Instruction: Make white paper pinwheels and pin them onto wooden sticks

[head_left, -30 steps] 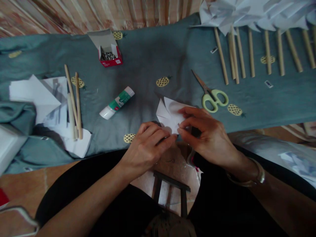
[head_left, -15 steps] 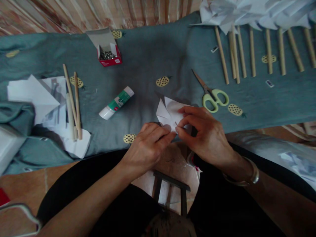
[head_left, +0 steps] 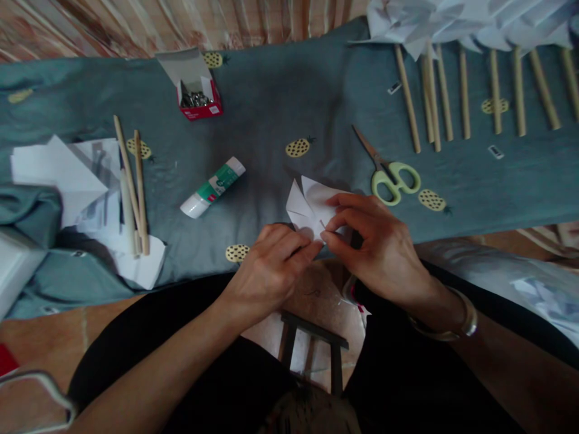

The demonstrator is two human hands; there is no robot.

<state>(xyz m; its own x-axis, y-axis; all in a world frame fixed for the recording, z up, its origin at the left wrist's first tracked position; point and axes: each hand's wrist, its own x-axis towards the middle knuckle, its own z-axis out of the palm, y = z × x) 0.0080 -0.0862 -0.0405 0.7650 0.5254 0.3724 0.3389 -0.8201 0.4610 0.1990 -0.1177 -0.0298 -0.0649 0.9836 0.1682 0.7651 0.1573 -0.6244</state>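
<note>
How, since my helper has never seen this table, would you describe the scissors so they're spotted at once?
Find the grey-green tablecloth printed with yellow pineapples, then the person's right hand. Just beyond that hand lie the scissors, blades pointing away. Unlike the straight wooden sticks nearby, they have two pale green loops.

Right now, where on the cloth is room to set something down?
Bare cloth lies between red box and scissors, beyond the folded paper; a smaller patch, between glue stick and loose sticks. Crowded: upper right, with paper shapes and wooden sticks; left end, with paper sheets.
</note>
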